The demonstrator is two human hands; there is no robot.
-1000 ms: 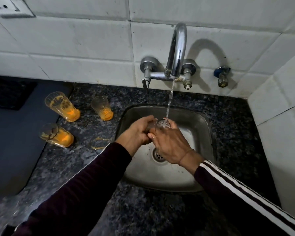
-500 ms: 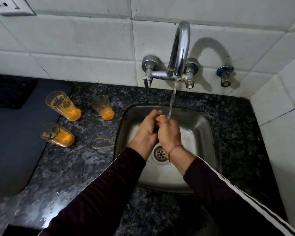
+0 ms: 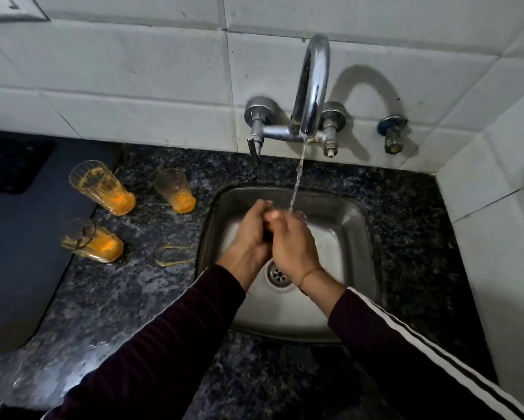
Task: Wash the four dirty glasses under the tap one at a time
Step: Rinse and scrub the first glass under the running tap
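Observation:
Water runs from the chrome tap (image 3: 312,95) into the steel sink (image 3: 350,247). Over the sink my left hand (image 3: 250,234) and my right hand (image 3: 291,241) are curled round one glass; only its clear rim (image 3: 300,214) shows, under the stream at my right fingertips. Three dirty glasses with orange residue stand on the dark granite counter to the left of the sink: one at the back left (image 3: 101,187), one nearer the sink (image 3: 176,190), one in front (image 3: 91,241).
An orange ring mark (image 3: 174,255) stains the granite counter (image 3: 127,298) beside the sink. A dark mat (image 3: 21,253) covers the counter's left part. White tiled walls stand behind and at the right, with a small valve (image 3: 392,134) right of the tap.
My hands have drawn closer together round the glass, so less of it shows than a second ago. The view has shifted slightly; the three glasses on the counter have not moved.

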